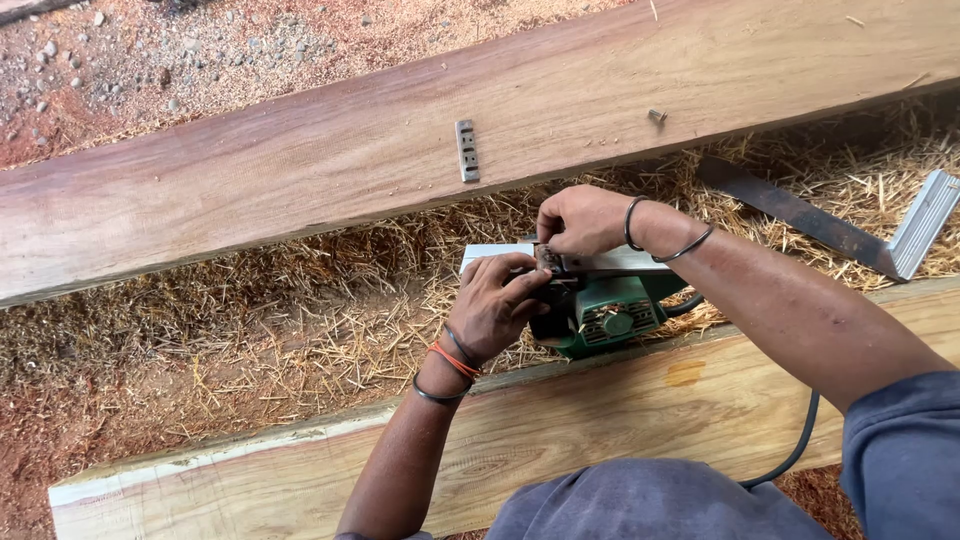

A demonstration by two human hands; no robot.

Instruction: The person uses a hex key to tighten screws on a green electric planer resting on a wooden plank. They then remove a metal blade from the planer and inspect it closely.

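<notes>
Two long planks are framing the work: a reddish plank [300,170] lying beyond, a pale plank [620,410] nearer, with wood shavings [280,310] lying between them. A green electric planer [600,305] is lying upturned against the pale plank, its metal sole facing up. Both hands are working at its cutter slot: the left hand [495,310] is steadying the body, while the right hand [580,220] is pinching something small there. A loose metal blade strip [467,150] and a bolt [657,116] are waiting on the reddish plank, so reassembly looks unfinished.
</notes>
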